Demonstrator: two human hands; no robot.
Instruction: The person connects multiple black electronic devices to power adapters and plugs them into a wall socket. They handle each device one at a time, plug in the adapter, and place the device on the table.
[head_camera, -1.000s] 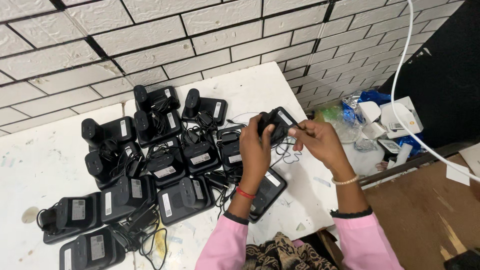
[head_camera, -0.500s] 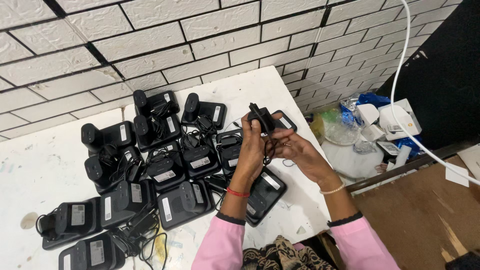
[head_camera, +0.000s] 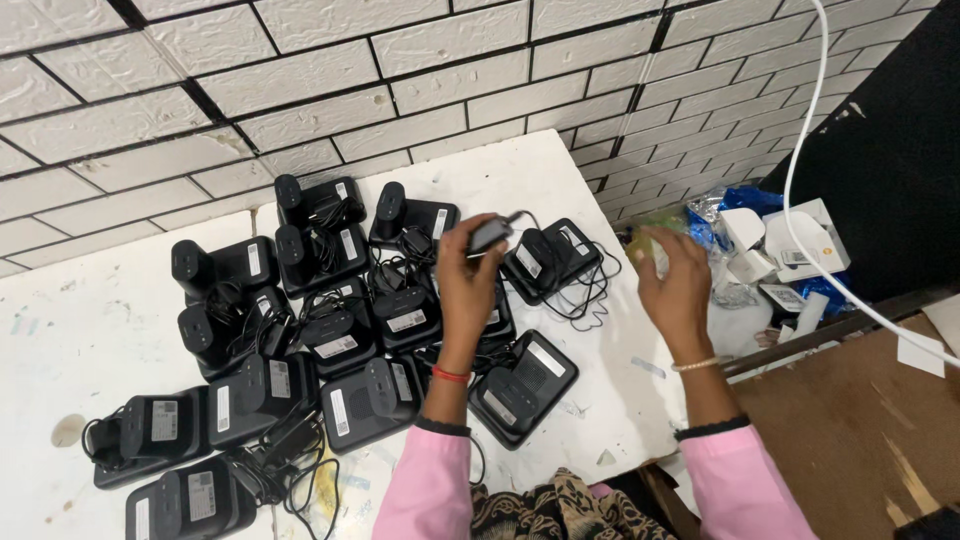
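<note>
Centre of frame: my left hand (head_camera: 468, 275) is raised above the white table (head_camera: 560, 175), its fingers closed in a pinch on a small black power adapter (head_camera: 489, 234). The adapter's long axis runs roughly left to right in the picture, slightly tilted, with its cord (head_camera: 590, 290) leaving the right end and trailing down in loops toward the black charging base (head_camera: 551, 258) just to its right. I judge that it is held high so that the cord hangs free of the bases beneath.

Right of centre: my right hand (head_camera: 678, 285) hovers near the table's right edge, fingers loosely spread and holding nothing that I can see. It lies just beside a crumpled plastic wrapper (head_camera: 655, 225).

Left and lower left: a crowd of like black bases (head_camera: 330, 330), each with its label face up and its cord bundled on top, packed side by side, presumably to keep them sorted. One further base (head_camera: 520, 385) lies under my left forearm.

Upper right: white cartons (head_camera: 800, 235) and blue scraps lie beyond the table's edge; a white cable (head_camera: 800, 200) crosses them.
</note>
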